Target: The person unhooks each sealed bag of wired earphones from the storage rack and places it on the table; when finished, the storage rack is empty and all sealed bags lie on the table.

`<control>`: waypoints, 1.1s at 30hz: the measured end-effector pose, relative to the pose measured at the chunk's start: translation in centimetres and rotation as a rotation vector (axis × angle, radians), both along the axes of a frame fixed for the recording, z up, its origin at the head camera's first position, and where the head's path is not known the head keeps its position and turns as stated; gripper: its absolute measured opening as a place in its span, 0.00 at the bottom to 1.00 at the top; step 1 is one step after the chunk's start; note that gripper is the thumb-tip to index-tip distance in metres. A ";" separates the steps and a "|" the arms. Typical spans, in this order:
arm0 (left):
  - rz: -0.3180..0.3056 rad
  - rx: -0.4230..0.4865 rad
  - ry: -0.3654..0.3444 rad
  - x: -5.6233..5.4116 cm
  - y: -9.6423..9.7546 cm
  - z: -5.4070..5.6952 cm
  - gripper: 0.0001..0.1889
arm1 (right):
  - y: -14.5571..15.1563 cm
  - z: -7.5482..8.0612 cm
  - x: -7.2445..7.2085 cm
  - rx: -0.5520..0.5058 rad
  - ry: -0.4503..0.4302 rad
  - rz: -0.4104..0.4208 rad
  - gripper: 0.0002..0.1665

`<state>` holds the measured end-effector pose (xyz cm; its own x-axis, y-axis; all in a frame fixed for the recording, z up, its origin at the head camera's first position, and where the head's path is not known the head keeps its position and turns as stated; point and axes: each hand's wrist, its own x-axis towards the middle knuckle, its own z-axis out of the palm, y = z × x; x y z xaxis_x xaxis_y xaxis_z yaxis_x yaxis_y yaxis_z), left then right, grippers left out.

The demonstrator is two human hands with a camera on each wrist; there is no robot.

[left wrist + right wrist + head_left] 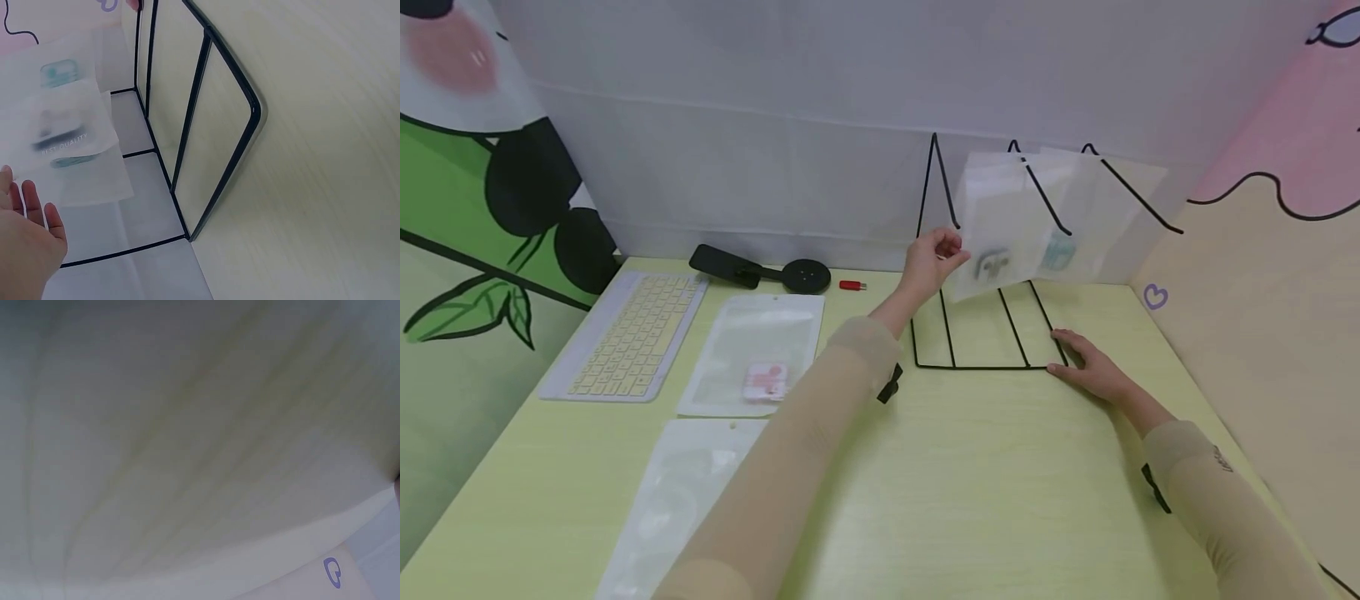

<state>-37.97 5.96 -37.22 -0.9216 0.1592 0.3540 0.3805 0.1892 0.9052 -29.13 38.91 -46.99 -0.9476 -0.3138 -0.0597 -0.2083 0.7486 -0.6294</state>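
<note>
Head view: I log left hand (927, 265), fingers pinching one frosted flat bag (992, 212); right hand (1092, 372), fingers apart, touching black wire rack (988, 368).

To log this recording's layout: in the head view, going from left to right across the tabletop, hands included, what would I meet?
White keyboard, black stand with a round end, red plug, left hand, translucent bag next to it, right hand.

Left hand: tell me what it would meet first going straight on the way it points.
Most likely the nearest bag, whose edge lies right by the fingertips of the left hand; depth is unclear, so they may already touch it.
</note>
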 end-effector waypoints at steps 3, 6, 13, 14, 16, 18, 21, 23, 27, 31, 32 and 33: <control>0.005 0.000 0.000 0.1 -0.1 -0.1 0.06 | 0.0 -0.1 0.0 0.002 -0.004 -0.003 0.45; 0.019 0.023 0.030 0.3 -0.4 -0.2 0.04 | -0.1 0.1 0.0 0.003 -0.009 -0.005 0.45; 0.039 0.089 0.139 0.5 -1.0 -0.2 0.04 | -0.2 0.3 0.1 0.001 -0.014 -0.006 0.45; 0.041 0.087 0.147 0.6 -1.0 -0.2 0.04 | -0.1 0.3 0.1 0.000 -0.015 -0.005 0.45; 0.043 0.073 0.166 0.7 -1.1 -0.1 0.04 | -0.1 0.2 0.1 -0.001 -0.018 -0.004 0.45; 0.045 0.043 0.204 0.8 -1.2 0.1 0.03 | -0.1 0.2 0.1 -0.003 -0.019 -0.005 0.45; 0.047 -0.029 0.301 1.1 -1.3 0.4 0.03 | 0.0 0.3 0.2 -0.002 -0.015 -0.007 0.45; 0.054 -0.088 0.377 1.4 -1.3 0.6 0.03 | 0.0 0.3 0.2 0.001 -0.015 -0.007 0.45; 0.083 -0.179 0.503 1.7 -1.4 0.8 0.03 | 0.0 0.4 0.3 -0.001 -0.019 -0.007 0.46; 0.111 -0.237 0.586 2.0 -1.5 1.2 0.03 | -0.1 0.4 0.3 -0.006 -0.020 -0.006 0.45; 0.111 -0.252 0.596 2.1 -1.6 1.4 0.04 | -0.1 0.4 0.2 -0.006 -0.019 -0.005 0.45; 0.111 -0.268 0.603 2.2 -1.7 1.5 0.04 | -0.1 0.3 0.2 -0.006 -0.018 -0.004 0.45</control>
<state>-35.81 4.28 -35.68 -0.5904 0.2291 0.7739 0.7706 0.4453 0.4560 -28.88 38.83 -46.66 -0.9476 -0.3106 -0.0746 -0.1943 0.7459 -0.6371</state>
